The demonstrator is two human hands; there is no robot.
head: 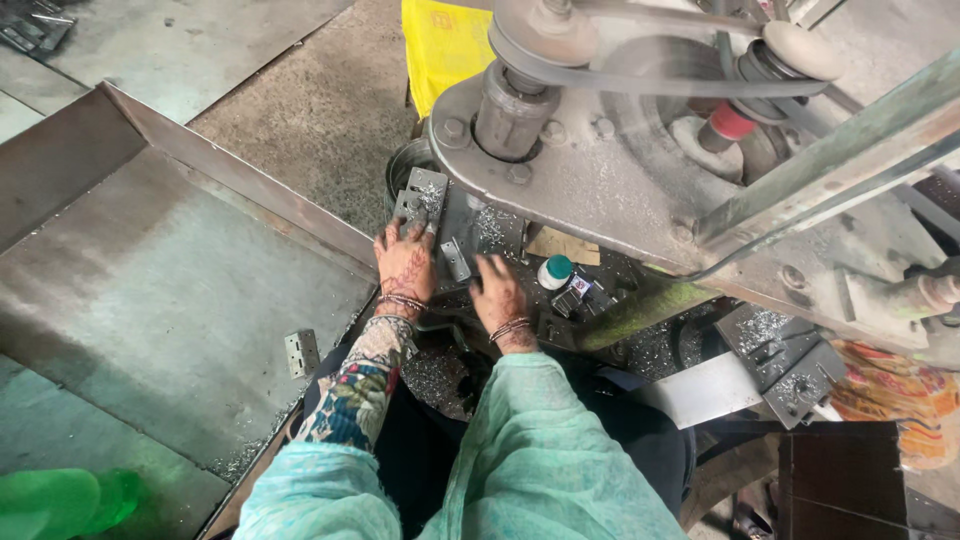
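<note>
Pale green cloth (530, 460) drapes over the person's lap and forearms at 6 o'clock, closest to the lens, with a patterned sleeve (355, 390) running up toward the left wrist.

Left hand (405, 265) lies palm down, fingers spread flat on the lower edge of a grey metal plate (420, 195) with drilled holes; it presses the plate rather than closing round it. That plate leans at 12 o'clock from the hand, against a dark round tin (400, 165). Right hand (497, 290) sits just at 3 o'clock of the left one, fingers blurred and curled loosely over the work bed; whether it grips anything I cannot tell. Between the two hands, a small hinge-like metal piece (456, 258) rests tilted on the bed.

At 2 o'clock from the right hand stands a small white bottle with a teal cap (554, 271). Above looms the machine body (600, 170) with its belt and pulley (545, 35). Shavings (435, 375) litter the bed near the wrists. At 9 o'clock a lone hinge (301, 352) lies on a wide steel sheet (170, 300). More drilled plates (790, 365) are stacked at 4 o'clock.
</note>
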